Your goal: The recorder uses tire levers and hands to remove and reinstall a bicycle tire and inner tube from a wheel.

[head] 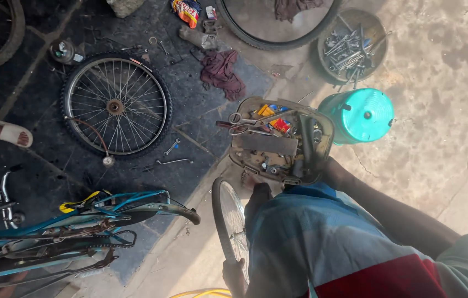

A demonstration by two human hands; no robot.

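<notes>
Tool tray (245, 157) sits on sunlit concrete floor (438, 110) beside dark mat (51, 176).

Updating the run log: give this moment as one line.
left hand: grips bicycle wheel | right hand: in tool tray | teal bucket beside tray

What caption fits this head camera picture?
Left hand grips a bicycle wheel beside an open toolbox.

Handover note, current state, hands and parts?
Left hand: grips the upright wheel by its rim.
Right hand: at the tool tray edge, mostly hidden, so its grip is unclear.
Blue bike lies on the ground to the left, and a second wheel lies flat beyond it.
Done: the held wheel is free of the bike.
Left: not visible.
</notes>
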